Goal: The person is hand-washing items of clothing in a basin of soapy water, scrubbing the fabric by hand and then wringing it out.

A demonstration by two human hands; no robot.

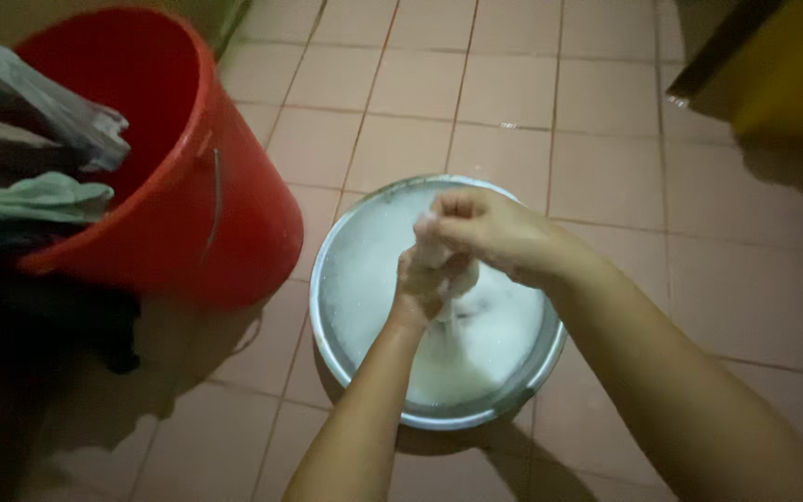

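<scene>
Forearms reach in from the bottom edge of the view and meet over a round metal basin (346,358) that sits on the tiled floor (606,177). The left hand (425,288) is lower, its grip closed around the bottom of a small pale cloth (434,249), and the right hand (485,228) is just above it, fingers curled tight on the upper part of the same cloth, so both grips are clamped on it with the hands touching. The cloth is bunched into a wet, whitish wad between them, held just above the foamy water (490,339), and a thin trail of water or suds appears to run down from it into the basin. It looks soft and limp, with no stiffness of its own, and soaked through it is probably heavier than it would be dry, though light enough for two hands to lift easily. Soap likely makes it slippery, so a full fist around the bunched middle, as both hands have now, seems the surest hold; pinching a loose corner would probably let it slide. Its exact kind and shape cannot be told, since most of it is hidden inside the hands. White suds fill the basin almost to its rim. Further left, just beside the basin, stands a red plastic bucket (234,214) with a wire handle, and a heap of grey, green and dark clothes (30,177) hangs over its rim. Beyond, the pinkish tiles run to a yellow object (792,74) in the far right corner.
</scene>
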